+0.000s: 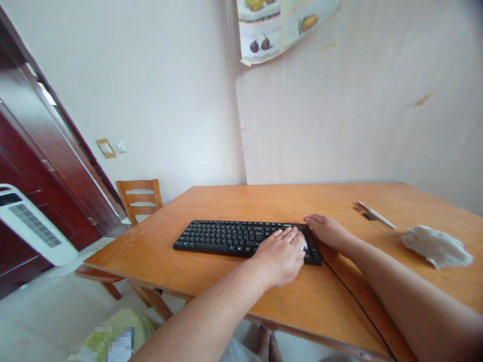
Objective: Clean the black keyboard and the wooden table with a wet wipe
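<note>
A black keyboard lies flat on the wooden table. My left hand rests palm down over its right part, covering the number pad. A small piece of white tissue or cloth shows under the fingers, pressed against the keys; most of it is hidden. My right hand lies at the keyboard's right end, fingers stretched out and touching the upper right corner. Its thumb cannot be seen. From near that end a black cable runs toward the table's front edge, passing beside my right forearm.
On the right lie a crumpled greyish cloth or bag, a white pen-like stick and a small black object. Thin clear strands lie at the left. A wooden chair and white heater-like appliance stand beyond.
</note>
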The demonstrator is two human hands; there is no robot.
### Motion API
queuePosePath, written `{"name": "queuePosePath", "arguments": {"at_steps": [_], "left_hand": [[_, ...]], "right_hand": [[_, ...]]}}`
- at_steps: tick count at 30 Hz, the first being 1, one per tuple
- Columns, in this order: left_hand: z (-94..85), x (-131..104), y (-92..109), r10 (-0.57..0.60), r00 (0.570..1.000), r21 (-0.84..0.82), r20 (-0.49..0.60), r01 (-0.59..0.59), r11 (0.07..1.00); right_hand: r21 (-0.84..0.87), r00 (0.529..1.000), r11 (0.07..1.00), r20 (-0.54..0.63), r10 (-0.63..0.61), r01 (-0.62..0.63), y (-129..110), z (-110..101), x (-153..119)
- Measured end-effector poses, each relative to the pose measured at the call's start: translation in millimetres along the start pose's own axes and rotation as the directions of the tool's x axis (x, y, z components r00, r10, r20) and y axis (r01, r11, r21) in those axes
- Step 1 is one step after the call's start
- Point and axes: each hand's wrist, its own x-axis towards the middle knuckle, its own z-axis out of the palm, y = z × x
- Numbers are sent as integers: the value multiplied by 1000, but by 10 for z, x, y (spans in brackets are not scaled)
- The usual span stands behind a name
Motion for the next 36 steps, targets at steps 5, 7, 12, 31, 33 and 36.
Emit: {"name": "queuePosePath", "arguments": {"at_steps": [5, 7, 12, 31, 33, 36], "left_hand": [[-36, -174, -263, -63, 998, -6, -9, 63, 998], [-52, -276, -379, -86, 996, -6, -4, 86, 996], [-91, -569, -704, -174, 984, 18, 24, 173, 985], [-144, -1668, -1829, -604, 784, -132, -143, 589, 797], [-161, -1726, -1822, -630, 755, -165, -181, 608, 776], [-179, -1787, -1728, -667, 703, -215, -245, 632, 745]], "right_hand": [[86, 998, 994, 21, 61, -62, 38, 9, -3], [78, 996, 994, 29, 78, -80, 47, -1, -5], [57, 996, 995, 36, 75, -77, 96, -2, 23], [58, 997, 996, 33, 72, -73, 232, 19, 42], [60, 998, 996, 21, 66, -67, 230, 20, 37], [71, 998, 995, -10, 65, -64, 195, 12, 14]]}}
